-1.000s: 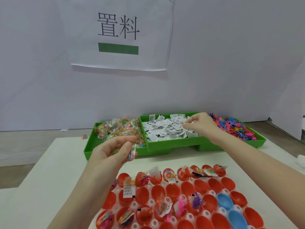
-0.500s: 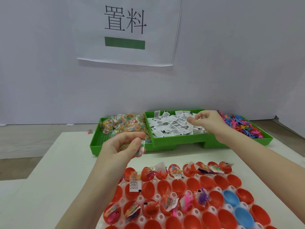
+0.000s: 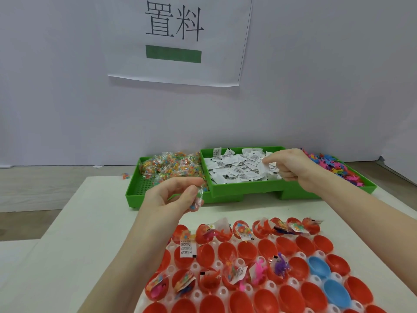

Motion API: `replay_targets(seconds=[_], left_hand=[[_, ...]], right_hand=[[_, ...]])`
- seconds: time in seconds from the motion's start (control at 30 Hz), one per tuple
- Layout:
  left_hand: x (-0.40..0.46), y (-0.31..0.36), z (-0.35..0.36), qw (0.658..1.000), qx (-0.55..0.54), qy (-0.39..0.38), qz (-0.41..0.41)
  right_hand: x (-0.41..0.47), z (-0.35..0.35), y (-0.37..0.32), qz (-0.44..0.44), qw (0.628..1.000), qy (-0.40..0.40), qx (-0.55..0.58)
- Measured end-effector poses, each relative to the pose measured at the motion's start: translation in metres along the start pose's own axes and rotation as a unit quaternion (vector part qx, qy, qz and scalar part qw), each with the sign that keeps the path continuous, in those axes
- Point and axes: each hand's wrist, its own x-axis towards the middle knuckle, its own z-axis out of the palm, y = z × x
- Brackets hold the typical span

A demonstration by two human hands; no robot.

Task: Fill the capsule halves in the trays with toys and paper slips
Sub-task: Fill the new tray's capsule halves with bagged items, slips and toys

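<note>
I see the white moulded tray (image 3: 198, 266) of red plastic capsule halves (image 3: 225, 253) lying on the pale surface (image 3: 90, 222), nearest me; two halves at its right are blue. Just behind the tray, my left hand (image 3: 171, 197) hovers, fingers (image 3: 191, 195) pinching a small clear packet of coloured beads (image 3: 198, 198). Further behind the tray sits the green plastic bin (image 3: 246, 190) heaped with white printed paper slips (image 3: 239, 170); my right hand (image 3: 291, 167) reaches over it, fingers curled onto the slips, though I cannot tell whether they grip one. Some halves in the tray already hold toys and slips
</note>
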Motion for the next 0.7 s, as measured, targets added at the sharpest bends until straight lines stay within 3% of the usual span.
replay_targets(seconds=[0.53,0.7], left_hand=[[-0.001,0.002,-0.001,1.0,0.009,-0.004,-0.015],[-0.002,-0.001,0.003,1.0,0.006,-0.007,-0.021]], right_hand=[[-0.004,0.005,0.004,-0.07,0.993,0.01,-0.093],[-0.011,-0.001,-0.005,-0.128,0.984,0.074,-0.104]])
